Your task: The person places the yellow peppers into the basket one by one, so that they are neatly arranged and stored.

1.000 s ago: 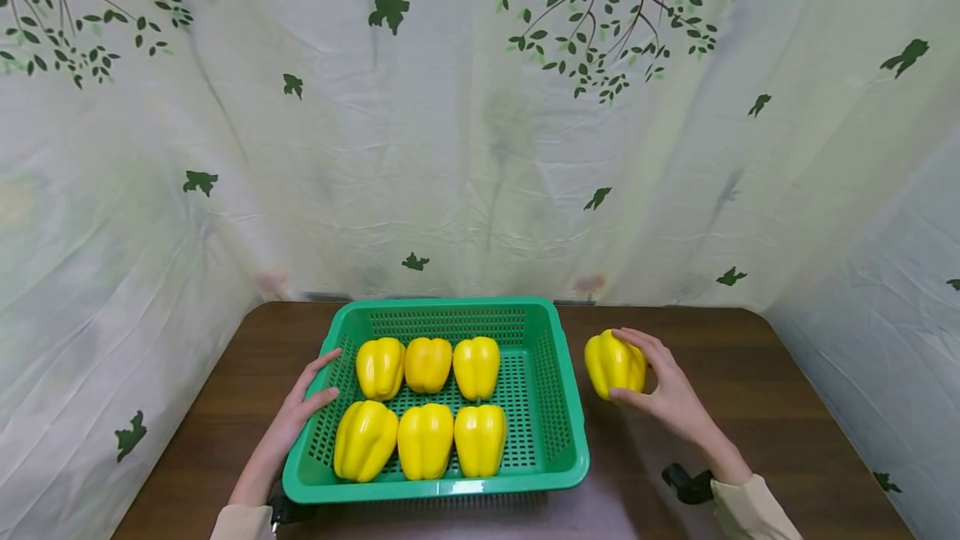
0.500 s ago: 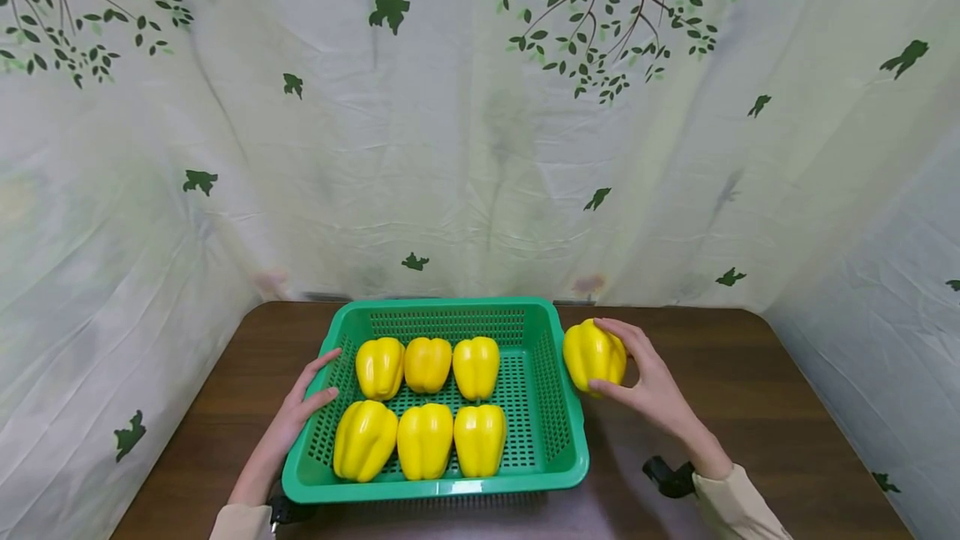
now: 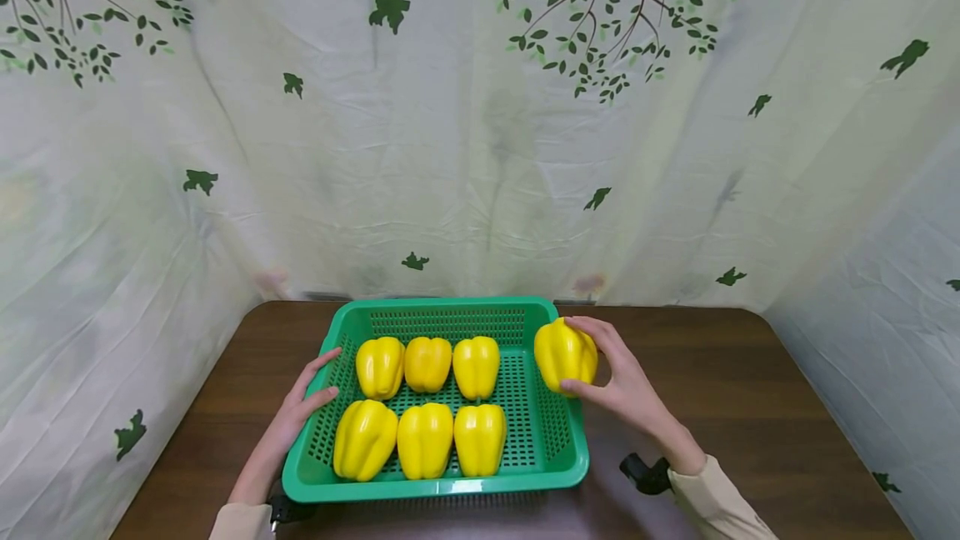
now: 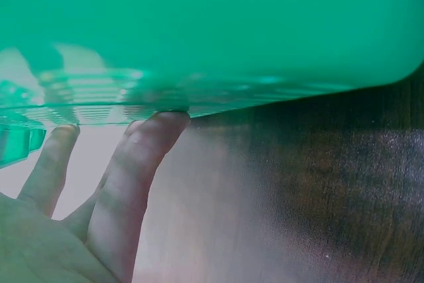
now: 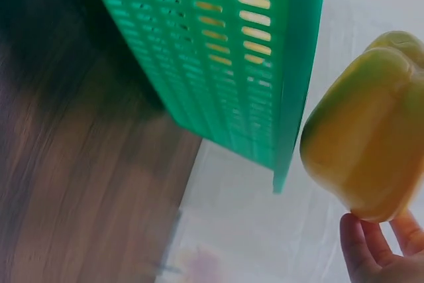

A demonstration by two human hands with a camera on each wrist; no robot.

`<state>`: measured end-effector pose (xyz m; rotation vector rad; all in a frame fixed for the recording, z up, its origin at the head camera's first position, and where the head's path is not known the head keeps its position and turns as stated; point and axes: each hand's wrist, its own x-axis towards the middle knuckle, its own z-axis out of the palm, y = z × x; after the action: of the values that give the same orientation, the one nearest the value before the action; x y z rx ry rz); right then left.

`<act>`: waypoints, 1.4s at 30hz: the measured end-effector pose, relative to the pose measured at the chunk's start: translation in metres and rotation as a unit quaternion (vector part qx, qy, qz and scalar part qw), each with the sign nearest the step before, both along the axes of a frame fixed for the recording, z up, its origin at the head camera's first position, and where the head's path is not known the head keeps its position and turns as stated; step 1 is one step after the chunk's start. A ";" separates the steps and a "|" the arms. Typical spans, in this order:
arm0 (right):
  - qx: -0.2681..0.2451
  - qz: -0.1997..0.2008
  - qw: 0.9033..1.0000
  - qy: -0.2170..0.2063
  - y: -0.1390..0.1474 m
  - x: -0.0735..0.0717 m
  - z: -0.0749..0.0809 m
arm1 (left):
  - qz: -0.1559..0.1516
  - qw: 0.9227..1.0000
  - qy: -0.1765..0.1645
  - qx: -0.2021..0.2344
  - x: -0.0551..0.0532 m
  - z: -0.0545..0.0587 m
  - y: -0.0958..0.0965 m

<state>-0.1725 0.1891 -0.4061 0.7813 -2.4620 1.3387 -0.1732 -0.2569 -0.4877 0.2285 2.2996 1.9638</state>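
A yellow bell pepper (image 3: 564,355) is pinched between the thumb and fingers of my right hand (image 3: 622,377), above the right rim of a green plastic basket (image 3: 442,490). In the right wrist view the same bell pepper (image 5: 371,130) hangs beside the rim, above the basket's slotted side (image 5: 212,51). My left hand (image 3: 296,407) lies at the basket's left rim, its fingers extended. The left wrist view has those fingers (image 4: 126,197) touching the basket's outer wall (image 4: 232,38) from below the rim. Inside the basket, several yellow peppers (image 3: 426,440) lie in two rows toward the left.
The basket stands on a dark brown wooden table (image 3: 697,390). A pale cloth backdrop (image 3: 480,148) printed with leaves and branches rises behind and at both sides. Basket floor (image 3: 516,407) shows to the right of the two rows.
My right hand has moved left with the bell pepper, from over the table right of the basket to over its right rim. The left hand and the basket have stayed put.
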 end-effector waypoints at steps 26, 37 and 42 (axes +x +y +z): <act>0.024 0.025 0.998 -0.044 -0.026 -0.017 -0.040 | -0.002 1.000 0.017 -0.004 -0.001 -0.003 -0.002; 0.047 0.028 0.997 -0.047 -0.033 -0.019 -0.045 | -0.008 1.000 0.008 0.011 -0.001 -0.003 -0.002; 0.068 0.031 0.996 -0.050 -0.036 -0.019 -0.046 | -0.007 1.000 0.010 0.008 -0.001 -0.003 -0.002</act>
<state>-0.1911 0.1529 -0.4521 0.8486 -2.6514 1.2705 -0.1740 -0.2587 -0.4903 0.2661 2.2869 1.9832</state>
